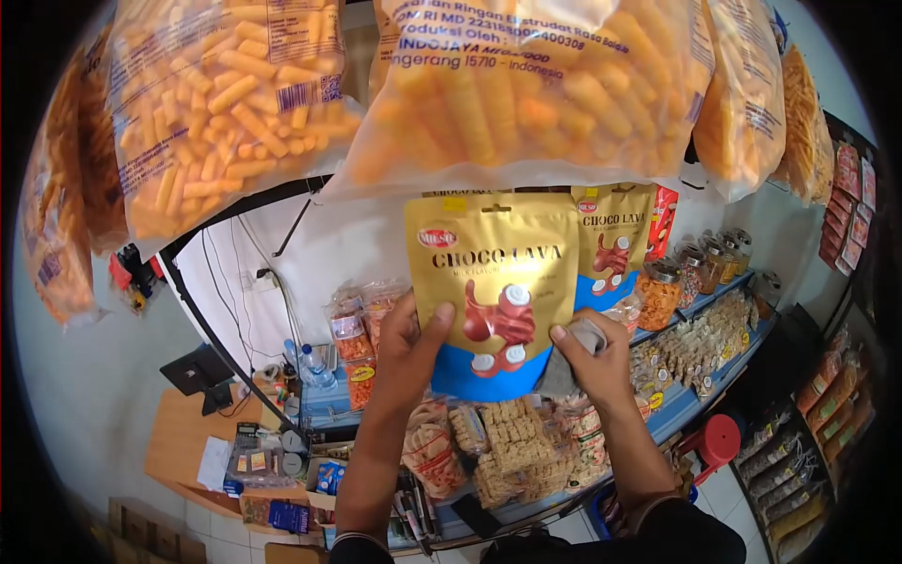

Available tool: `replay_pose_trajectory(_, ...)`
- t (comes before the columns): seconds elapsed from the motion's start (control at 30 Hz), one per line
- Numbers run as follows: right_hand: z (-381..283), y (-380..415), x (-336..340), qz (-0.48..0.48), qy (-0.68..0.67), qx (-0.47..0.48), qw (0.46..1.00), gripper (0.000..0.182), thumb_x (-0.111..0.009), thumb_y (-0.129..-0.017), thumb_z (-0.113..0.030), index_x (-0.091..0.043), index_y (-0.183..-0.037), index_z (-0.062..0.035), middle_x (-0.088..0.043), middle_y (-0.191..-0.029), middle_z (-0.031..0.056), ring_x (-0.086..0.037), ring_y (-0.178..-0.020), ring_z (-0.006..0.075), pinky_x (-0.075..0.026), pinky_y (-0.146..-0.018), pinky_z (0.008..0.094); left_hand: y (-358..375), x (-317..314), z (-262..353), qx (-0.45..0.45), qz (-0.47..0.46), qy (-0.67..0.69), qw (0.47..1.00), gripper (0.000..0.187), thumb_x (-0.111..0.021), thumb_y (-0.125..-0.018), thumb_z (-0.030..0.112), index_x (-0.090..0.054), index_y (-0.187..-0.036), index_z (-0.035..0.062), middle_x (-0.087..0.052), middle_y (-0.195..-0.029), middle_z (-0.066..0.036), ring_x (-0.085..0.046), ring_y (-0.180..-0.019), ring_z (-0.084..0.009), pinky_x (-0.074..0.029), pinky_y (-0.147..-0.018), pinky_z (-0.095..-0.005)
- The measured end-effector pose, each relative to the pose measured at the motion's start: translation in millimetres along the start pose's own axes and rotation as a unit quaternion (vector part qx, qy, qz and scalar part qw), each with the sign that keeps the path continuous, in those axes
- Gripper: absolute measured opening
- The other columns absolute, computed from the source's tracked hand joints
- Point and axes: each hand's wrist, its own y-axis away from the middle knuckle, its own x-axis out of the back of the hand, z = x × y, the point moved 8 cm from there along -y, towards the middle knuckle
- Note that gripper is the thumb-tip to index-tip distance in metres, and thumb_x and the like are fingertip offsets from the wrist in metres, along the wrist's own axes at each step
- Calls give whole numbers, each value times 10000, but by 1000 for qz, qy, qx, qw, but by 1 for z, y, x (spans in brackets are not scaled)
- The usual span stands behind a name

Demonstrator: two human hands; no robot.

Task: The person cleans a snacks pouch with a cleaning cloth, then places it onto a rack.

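A gold and blue Choco Lava pouch (498, 282) faces me upright, in front of the shelf. My left hand (406, 338) grips its left edge, the thumb pressed on the front. At the lower right side, my right hand (597, 355) is closed around a grey cloth (562, 368), with its thumb at the pouch's edge. Just behind on the right stands a second Choco Lava pouch (611, 240), partly covered by the first. Overhead hang large bags of orange snack sticks (536, 103), the nearest ones just above the pouch.
Snack packs (517, 446) lie on the blue shelf below my hands. Lidded jars (660, 291) line the right. A desk (178, 432) with a monitor (199, 371) is at left. A red stool (716, 444) stands at lower right, near racks of packets (789, 479).
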Motion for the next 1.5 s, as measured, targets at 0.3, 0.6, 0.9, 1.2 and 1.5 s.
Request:
replay_pose_trajectory(0.3,26,-29,-16,1,-20,-32,999,275,-805,-990,-152,-653,-802,-21,-572,-696,-59,-476,-665,30,-381,-588,254,-37,15,-26,-2,38,-2,999,367,-638,-1110,206,-642,-1396,-23,-748,-1267,-100,-701,-1110,-139,-563,-971,-318)
replay_pose_trajectory(0.6,49,-36,-24,17,-3,-30,999,252,-795,-996,-170,-694,-848,6,-612,-717,-28,-500,-691,57,-429,-621,279,-51,32,-55,-33,66,-45,996,349,-630,-1114,177,-630,-1401,-20,-754,-1263,-98,-716,-1053,-134,-564,-924,-301)
replay_pose_trajectory(0.9,87,-72,-72,12,49,80,996,781,-771,-981,-101,-396,-1664,-53,-544,-1603,232,-544,-1468,300,-428,-1199,399,-138,74,-124,-151,109,-87,979,256,-633,-1105,142,-670,-1292,-29,-763,-1106,-51,-659,-978,-88,-528,-852,-293)
replay_pose_trajectory(1.2,112,-108,-87,36,75,101,991,725,-780,-957,-156,-493,-1620,-87,-497,-1628,226,-469,-1516,366,-356,-1259,443,-167,86,-139,-179,150,-83,969,226,-664,-1076,143,-701,-1204,-39,-768,-1073,-65,-666,-964,-129,-528,-880,-315)
replay_pose_trajectory(1.5,148,-156,-101,47,24,97,994,741,-794,-962,-175,-482,-1629,-96,-508,-1584,251,-516,-1465,362,-425,-1210,425,-191,96,-156,-147,152,-84,974,234,-650,-1093,169,-687,-1241,-9,-753,-1152,-66,-667,-1020,-119,-518,-911,-302)
